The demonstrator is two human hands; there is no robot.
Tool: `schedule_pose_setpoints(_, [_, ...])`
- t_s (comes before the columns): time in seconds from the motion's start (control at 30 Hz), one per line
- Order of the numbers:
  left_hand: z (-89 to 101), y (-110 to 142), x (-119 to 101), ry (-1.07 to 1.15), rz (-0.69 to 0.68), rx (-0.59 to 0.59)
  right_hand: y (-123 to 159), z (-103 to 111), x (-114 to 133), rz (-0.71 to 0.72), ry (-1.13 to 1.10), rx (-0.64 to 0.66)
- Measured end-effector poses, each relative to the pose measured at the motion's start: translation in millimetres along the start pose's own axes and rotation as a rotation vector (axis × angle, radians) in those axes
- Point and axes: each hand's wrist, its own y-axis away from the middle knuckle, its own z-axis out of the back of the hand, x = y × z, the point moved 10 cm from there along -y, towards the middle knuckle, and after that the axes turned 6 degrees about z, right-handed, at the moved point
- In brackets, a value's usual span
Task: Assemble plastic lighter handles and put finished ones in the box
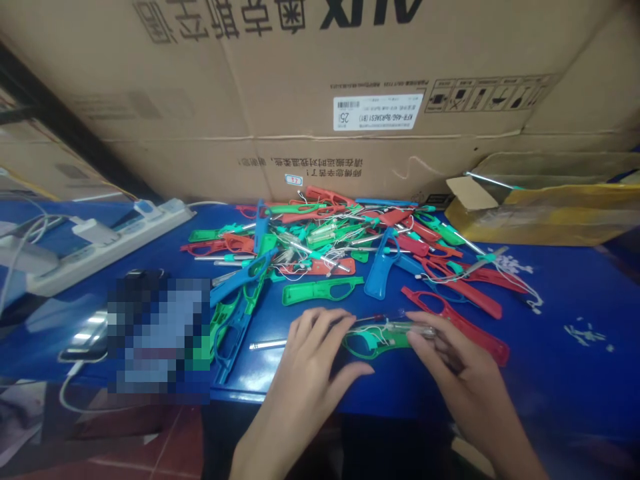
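A half-built green stick lighter [397, 342] lies low over the blue table's near side, its inside facing up. It has a green shell, white wires, a clear tank and a metal tube [269, 345] pointing left. My left hand [320, 353] curls its fingers over the front of the lighter, with the thumb held apart from them. The right hand [453, 357] grips the rear end by the clear tank, thumb and fingers closed around it. Just behind the right hand lies a red lighter shell [465, 327]. Part of the lighter is hidden under my fingers.
A pile of red, green and blue lighter shells [320, 233] with tubes and wires spreads behind. A power strip [110, 247] and a phone [90, 337] are on the left. A yellow-taped carton [550, 213] stands right, before a large cardboard box [280, 113].
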Motion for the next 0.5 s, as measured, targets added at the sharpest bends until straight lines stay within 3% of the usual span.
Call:
schedule_pose_setpoints(0.23, [-9.3, 3.8, 2.0, -0.031, -0.011, 0.015, 2.3, -1.6, 1.4, 0.021, 0.008, 0.035])
schedule_pose_setpoints(0.5, [-5.5, 3.7, 1.2, 0.000, -0.004, 0.012, 2.4, -4.2, -3.4, -0.015, -0.045, 0.048])
